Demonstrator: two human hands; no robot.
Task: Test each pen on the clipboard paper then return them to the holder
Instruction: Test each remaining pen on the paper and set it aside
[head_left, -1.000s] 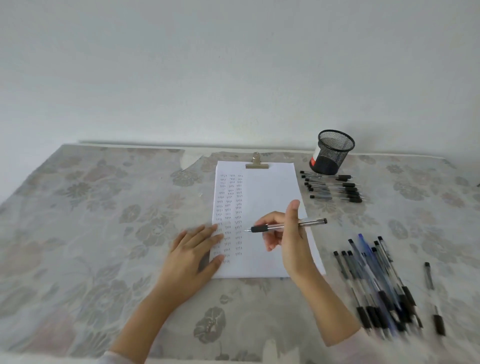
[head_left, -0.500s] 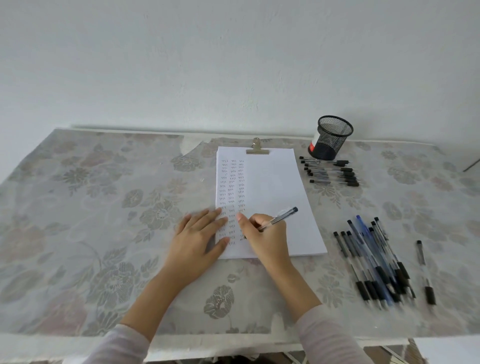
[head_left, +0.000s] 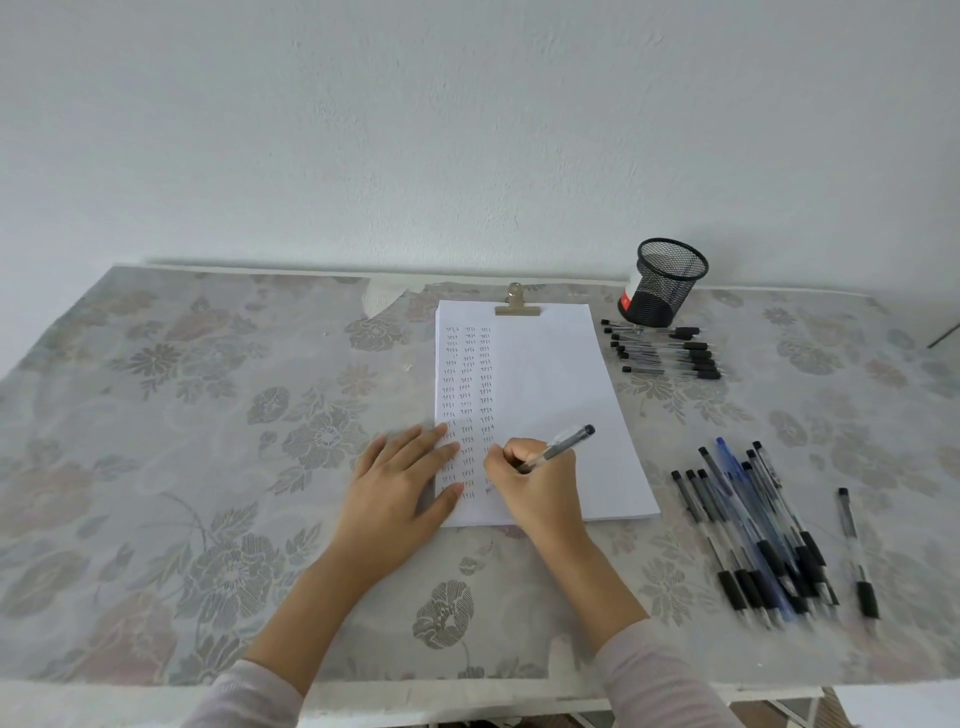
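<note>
The right hand (head_left: 540, 488) has come down since a second ago. Then the pen (head_left: 558, 446) lay level in the air above the paper (head_left: 561, 374); now it slants up to the right, its tip hidden behind the fingers at the foot of the third column of small marks. Thumb and fingers are curled tightly round the dark grip, and the heel of the hand rests on the sheet. The left hand (head_left: 400, 483) is where it was, flat and spread with straight fingers, pressing the left edge of the paper and holding nothing. I judge this pen's test to be under way (a fresh mark seems to show just left of the knuckles, but it is too small to be sure). Its return to the holder (head_left: 665, 283) is still to come.

The pen is a slim clear plastic barrel with a dark end and a dark rubbery grip. The paper is a smooth white stack under a brass-coloured clip (head_left: 517, 304). The holder is a round black wire-mesh cup standing beyond the sheet's far right corner, with no pen showing above its rim. Just in front of it a neat row of pens (head_left: 665, 353) lies side by side. Nearer, a looser heap of pens (head_left: 753, 530), black and blue, overlaps, with a single pen (head_left: 854, 551) lying apart. The tablecloth (head_left: 208, 415) is pale and woven, with a flower pattern.
</note>
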